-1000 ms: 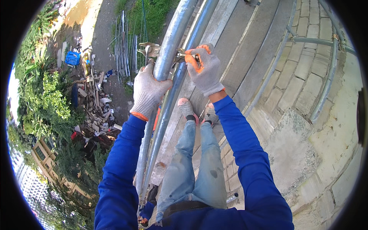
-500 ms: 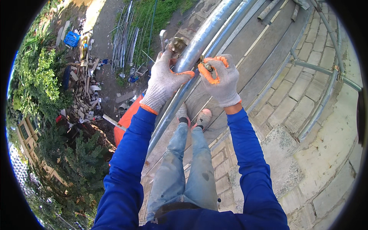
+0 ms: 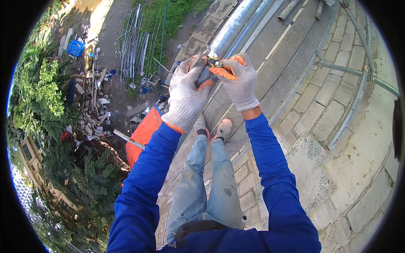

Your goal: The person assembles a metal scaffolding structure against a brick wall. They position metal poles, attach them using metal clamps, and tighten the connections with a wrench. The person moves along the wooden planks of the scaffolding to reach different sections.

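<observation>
My left hand (image 3: pixel 185 95), in a grey knit glove with an orange palm, is closed around a metal wrench (image 3: pixel 203 52) above the scaffold pipe (image 3: pixel 232 31). My right hand (image 3: pixel 237 82), gloved alike, pinches a small metal bolt with a nut (image 3: pixel 217 63) on the pipe's right side. The two hands are close together, with their fingertips almost meeting over the pipe. The clamp around the pipe is mostly hidden behind my fingers, so how the wrench sits against it cannot be made out.
I stand on long metal planks (image 3: pixel 270 71) high above the ground. On the right runs a block wall (image 3: pixel 333 92) with a crossing pipe (image 3: pixel 344 72). Below left are an orange sheet (image 3: pixel 147 133), a rubble heap (image 3: pixel 90 101), a blue crate (image 3: pixel 76 48) and stacked poles (image 3: pixel 133 50).
The wrench has come from the pipe's far left side to its top, near my right fingers. Both hands have drawn closer together, and my right hand has moved slightly left and up.
</observation>
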`<state>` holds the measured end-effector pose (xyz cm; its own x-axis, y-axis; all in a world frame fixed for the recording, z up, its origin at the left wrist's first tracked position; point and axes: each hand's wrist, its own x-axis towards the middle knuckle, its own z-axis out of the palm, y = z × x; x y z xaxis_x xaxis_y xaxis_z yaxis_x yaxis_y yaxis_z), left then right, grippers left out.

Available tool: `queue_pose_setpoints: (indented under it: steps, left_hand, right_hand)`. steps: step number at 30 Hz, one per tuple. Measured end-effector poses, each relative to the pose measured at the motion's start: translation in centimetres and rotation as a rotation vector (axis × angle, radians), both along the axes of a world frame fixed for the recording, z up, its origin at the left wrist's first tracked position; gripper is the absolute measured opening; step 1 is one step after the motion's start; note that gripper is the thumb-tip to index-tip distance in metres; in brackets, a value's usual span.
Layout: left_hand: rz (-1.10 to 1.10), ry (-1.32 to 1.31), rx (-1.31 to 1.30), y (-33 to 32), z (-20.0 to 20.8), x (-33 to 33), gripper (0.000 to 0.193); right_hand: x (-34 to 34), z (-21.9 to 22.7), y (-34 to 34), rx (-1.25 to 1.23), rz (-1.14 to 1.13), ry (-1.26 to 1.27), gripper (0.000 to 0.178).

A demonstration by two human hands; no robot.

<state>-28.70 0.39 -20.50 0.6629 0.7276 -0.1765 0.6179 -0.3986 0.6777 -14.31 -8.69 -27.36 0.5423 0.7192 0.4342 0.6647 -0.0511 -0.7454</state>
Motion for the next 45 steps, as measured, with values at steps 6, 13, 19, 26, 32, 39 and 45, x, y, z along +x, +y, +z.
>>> queue_pose_setpoints:
  steps: [6,13,19,26,32,39,45]
  left_hand:
    - [0.119,-0.017,-0.047,0.3,-0.6,1.3,0.063]
    - [0.091,0.067,-0.138,1.7,-0.4,2.1,0.090]
    - [-0.019,0.044,0.216,-0.4,-2.0,1.6,0.051]
    - [-0.015,-0.039,0.207,0.1,-2.8,1.1,0.042]
    - [-0.011,-0.010,0.155,0.2,-3.4,0.6,0.050]
    - [-0.007,0.019,0.165,0.2,-3.2,1.0,0.047]
    - [-0.004,-0.017,0.231,0.3,-3.6,1.3,0.042]
  right_hand:
    - [-0.7,2.1,-2.0,-0.079,-0.063,0.213,0.028]
    - [-2.0,2.5,-4.6,-0.144,-0.178,0.989,0.024]
    - [-2.9,3.5,-2.0,-0.097,-0.156,0.400,0.022]
    - [-1.5,3.9,0.5,-0.181,-0.006,0.137,0.026]
    - [-1.8,4.0,0.7,-0.225,0.017,0.190,0.029]
    - [1.7,5.6,1.6,-0.445,0.264,0.278,0.028]
    - [2.8,5.4,1.5,-0.406,0.340,0.019,0.032]
